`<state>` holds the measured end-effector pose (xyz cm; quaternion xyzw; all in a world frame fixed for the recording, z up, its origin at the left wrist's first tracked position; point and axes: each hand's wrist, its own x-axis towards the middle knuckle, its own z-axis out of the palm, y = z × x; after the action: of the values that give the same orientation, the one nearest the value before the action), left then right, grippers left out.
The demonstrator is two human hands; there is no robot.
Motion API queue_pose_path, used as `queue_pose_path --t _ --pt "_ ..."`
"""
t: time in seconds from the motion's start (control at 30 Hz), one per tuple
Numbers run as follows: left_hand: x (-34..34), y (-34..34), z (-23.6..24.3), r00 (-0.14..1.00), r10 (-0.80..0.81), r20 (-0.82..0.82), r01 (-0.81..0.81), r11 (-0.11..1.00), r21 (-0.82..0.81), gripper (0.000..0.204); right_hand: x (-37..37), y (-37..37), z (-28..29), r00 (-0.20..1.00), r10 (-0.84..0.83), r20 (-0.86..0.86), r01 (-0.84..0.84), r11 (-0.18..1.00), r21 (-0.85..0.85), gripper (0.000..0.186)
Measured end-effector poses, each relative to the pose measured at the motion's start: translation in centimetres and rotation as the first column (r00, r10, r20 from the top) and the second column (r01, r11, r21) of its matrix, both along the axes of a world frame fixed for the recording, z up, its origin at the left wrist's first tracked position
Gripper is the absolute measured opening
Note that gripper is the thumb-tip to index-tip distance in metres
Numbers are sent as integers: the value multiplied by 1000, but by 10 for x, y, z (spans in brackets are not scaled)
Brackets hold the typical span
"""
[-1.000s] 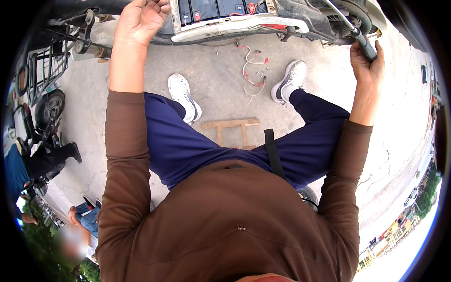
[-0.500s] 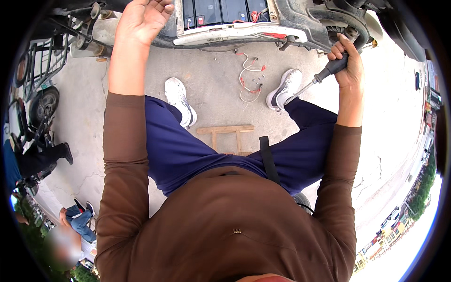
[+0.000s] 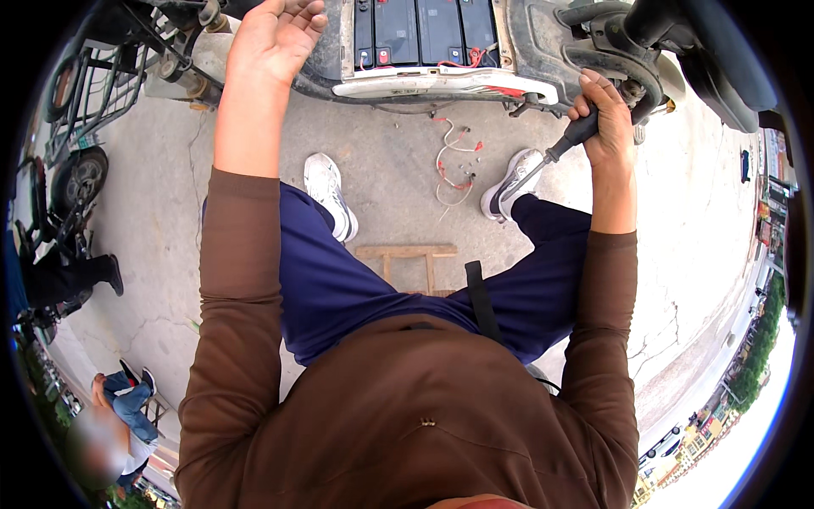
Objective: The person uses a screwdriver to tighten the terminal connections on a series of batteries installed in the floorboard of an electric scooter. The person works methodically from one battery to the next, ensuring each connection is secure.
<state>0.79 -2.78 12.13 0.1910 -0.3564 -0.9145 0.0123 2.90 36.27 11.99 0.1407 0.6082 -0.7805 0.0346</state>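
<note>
My right hand (image 3: 607,127) is wrapped round the dark handle of a screwdriver (image 3: 579,130). The long metal shaft slants down and left, its tip overlapping my right shoe in the picture. At the upper left, my left hand (image 3: 275,42) is raised palm up beside the scooter, fingers loosely bent and nothing visible in them. Between the hands, several black batteries (image 3: 395,34) sit side by side in the open floor bay of an electric scooter (image 3: 441,88). Red wires (image 3: 475,58) run to terminals at their near end.
A white and red cable (image 3: 441,161) and small loose parts lie on the concrete between my shoes. Close to me is a low wooden stool (image 3: 407,251). Parked bikes (image 3: 80,182) and a seated person (image 3: 127,407) are at the left.
The whole view has shifted slightly. My right hand, with the screwdriver, has moved a little left relative to the scooter. My left hand stays raised in nearly the same pose.
</note>
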Motion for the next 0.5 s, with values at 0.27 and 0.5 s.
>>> queue_pose_path --t 0.27,0.5 --pt "7 -8 6 1000 -22 2 22 1000 -8 10 -4 -3 -57 989 69 128 -95 973 208 17" --pt "8 0 4 998 -69 -12 69 997 -26 12 27 18 -231 901 -136 412 -15 939 343 20"
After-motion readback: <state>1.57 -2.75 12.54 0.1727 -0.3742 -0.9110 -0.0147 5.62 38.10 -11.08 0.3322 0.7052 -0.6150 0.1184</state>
